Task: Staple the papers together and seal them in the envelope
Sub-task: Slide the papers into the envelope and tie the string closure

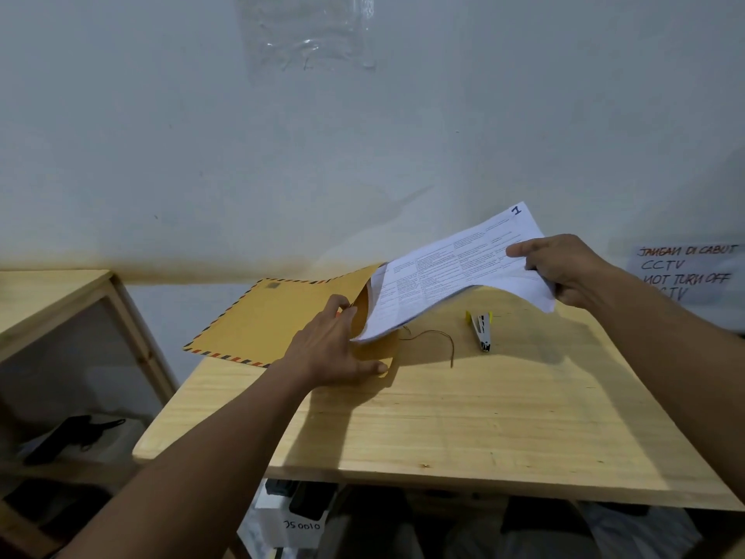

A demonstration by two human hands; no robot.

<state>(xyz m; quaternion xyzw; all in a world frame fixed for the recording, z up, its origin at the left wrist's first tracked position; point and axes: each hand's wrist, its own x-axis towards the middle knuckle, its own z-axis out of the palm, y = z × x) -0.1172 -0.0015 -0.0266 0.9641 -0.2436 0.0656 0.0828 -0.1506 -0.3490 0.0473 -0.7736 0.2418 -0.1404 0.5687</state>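
Observation:
A large brown envelope (270, 320) with a striped airmail border lies on the wooden table (463, 417), its left part hanging past the table's left edge. My left hand (336, 349) presses on the envelope's open right end and holds its mouth apart. My right hand (564, 272) grips the far end of a sheaf of printed white papers (439, 284). The papers' near end sits inside the envelope's mouth. The envelope's thin closing string (435, 336) trails on the table. A small stapler (481, 330) with yellow tips lies just right of the string.
A wooden shelf unit (60, 300) stands at the left with dark items on a lower shelf. A handwritten paper notice (685, 272) hangs on the wall at the right. Boxes and dark things sit under the table.

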